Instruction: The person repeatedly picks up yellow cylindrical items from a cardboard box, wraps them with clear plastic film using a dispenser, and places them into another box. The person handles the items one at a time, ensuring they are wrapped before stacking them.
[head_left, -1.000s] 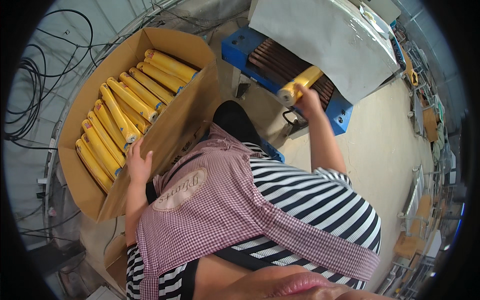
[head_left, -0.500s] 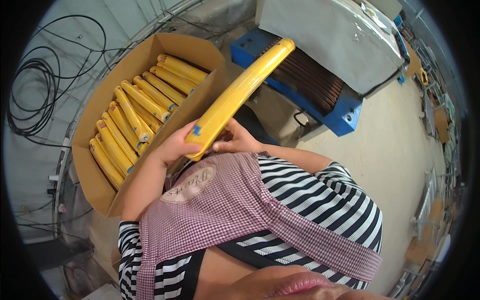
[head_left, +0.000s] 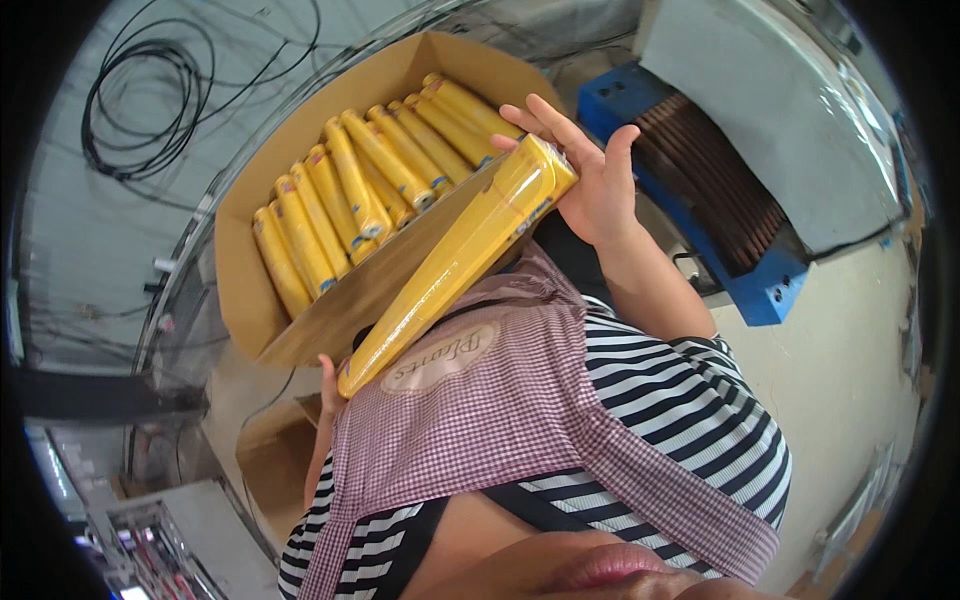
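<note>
A long yellow tube-like piece in clear shiny film [head_left: 450,265] lies slantwise in front of my apron, its wide end at the upper right. My right hand [head_left: 598,185] is open at that wide end, fingers and thumb spread and the palm against it. At the narrow lower end, my left hand [head_left: 329,382] holds the piece; its thumb shows beside the tip, while the piece hides the other fingers. Just beyond stands an open cardboard box [head_left: 243,285] holding several similar yellow pieces [head_left: 383,160], laid side by side.
To the right of the box is a blue-framed machine [head_left: 690,205] with dark rollers, joined to a grey housing [head_left: 775,110]. Black cable [head_left: 110,165] lies coiled at the far left. A smaller cardboard box [head_left: 268,455] sits low at the left.
Both hands were together at the piece's lower end; now they are apart, one at each end. The right hand has moved up and opened. The piece has swung lower and turned over.
</note>
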